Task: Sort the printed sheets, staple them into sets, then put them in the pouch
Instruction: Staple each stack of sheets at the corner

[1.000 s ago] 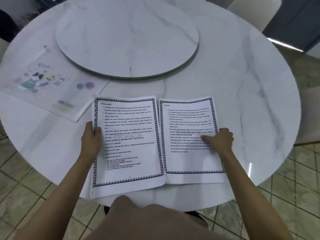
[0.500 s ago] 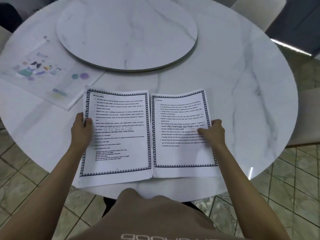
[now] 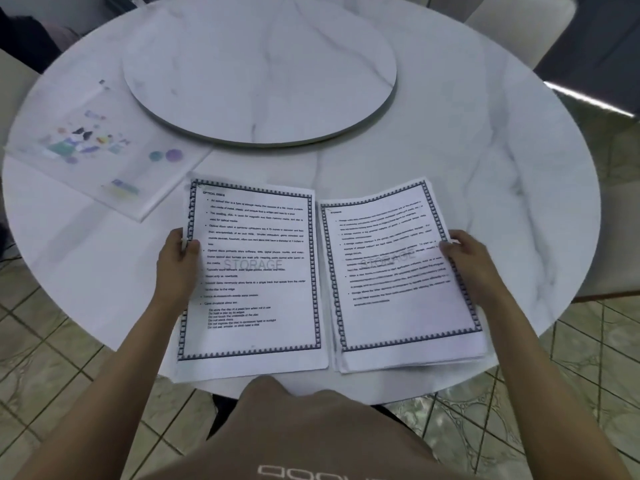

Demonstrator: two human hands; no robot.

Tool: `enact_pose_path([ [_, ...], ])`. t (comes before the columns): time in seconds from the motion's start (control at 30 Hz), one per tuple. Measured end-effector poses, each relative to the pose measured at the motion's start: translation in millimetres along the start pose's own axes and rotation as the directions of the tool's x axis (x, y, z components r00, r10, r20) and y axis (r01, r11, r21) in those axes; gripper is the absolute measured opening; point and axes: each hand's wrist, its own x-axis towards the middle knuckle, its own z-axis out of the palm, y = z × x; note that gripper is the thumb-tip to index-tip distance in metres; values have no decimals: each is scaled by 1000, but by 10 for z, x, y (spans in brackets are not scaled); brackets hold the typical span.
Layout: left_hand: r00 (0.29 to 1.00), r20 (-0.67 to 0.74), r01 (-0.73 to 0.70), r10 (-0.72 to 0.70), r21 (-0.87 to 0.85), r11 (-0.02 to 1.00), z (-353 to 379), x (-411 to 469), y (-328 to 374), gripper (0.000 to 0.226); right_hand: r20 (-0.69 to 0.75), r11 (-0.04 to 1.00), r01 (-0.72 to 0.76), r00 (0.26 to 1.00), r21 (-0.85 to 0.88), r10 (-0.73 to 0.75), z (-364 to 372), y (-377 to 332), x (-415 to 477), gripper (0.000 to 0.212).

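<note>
White marble forms a round table [image 3: 519,168] with a raised turntable [image 3: 259,71] at its centre. Two stacks of printed sheets are laid side by side on the near side of the turntable. The left stack [image 3: 256,271] is pinched at its outer edge by the left hand [image 3: 178,268], thumb on top. The right stack [image 3: 398,271] is gripped likewise by the right hand [image 3: 467,265], fingers seemingly tucked beneath. A clear pouch [image 3: 97,147] is seen left of the turntable. Edges are best squared and page order checked before stapling.
</note>
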Motion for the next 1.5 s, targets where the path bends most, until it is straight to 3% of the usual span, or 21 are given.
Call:
enact_pose_path([
  [0.13, 999, 35, 9, -5, -122, 992, 148, -75, 160, 11, -54, 998, 65, 996, 23, -64, -357, -199, 35, 16],
  [0.37, 991, 137, 17, 4, -147, 989, 494, -99, 293, 11, -138, 940, 143, 985, 310, -104, -754, -750, -30, 6],
  [0.5, 980, 195, 87, -52, -174, 981, 675, -111, 300, 11, -86, 915, 160, 987, 369, -138, -711, -972, -94, 17],
  [0.77, 956, 263, 168, -127, -141, 976, 844, -216, 363, 15, 82, 841, 156, 970, 518, -231, -262, -1226, -180, 12],
  [0.83, 951, 272, 189, -146, -140, 972, 845, -224, 351, 17, 90, 830, 138, 971, 540, -220, -119, -1201, -154, 19],
  [0.93, 946, 281, 208, -161, -147, 967, 845, -227, 367, 17, 97, 886, 97, 983, 454, -158, 122, -971, -47, 5],
  [1.03, 945, 281, 213, -170, -128, 969, 848, -219, 364, 18, 78, 980, 32, 996, 197, -49, 417, -619, 7, 13],
  [1.17, 940, 284, 229, -190, -109, 967, 850, -220, 353, 23, 33, 997, -29, 999, -76, 31, 756, -145, 4, 20],
  [1.37, 933, 336, 200, -129, -187, 962, 837, -285, 424, 21, -52, 986, -1, 999, -170, -8, 976, -71, -169, 25],
  [1.5, 918, 385, 201, -100, -232, 952, 819, -342, 513, 26, -15, 982, 21, 1000, -188, -24, 1057, -45, -298, 26],
])
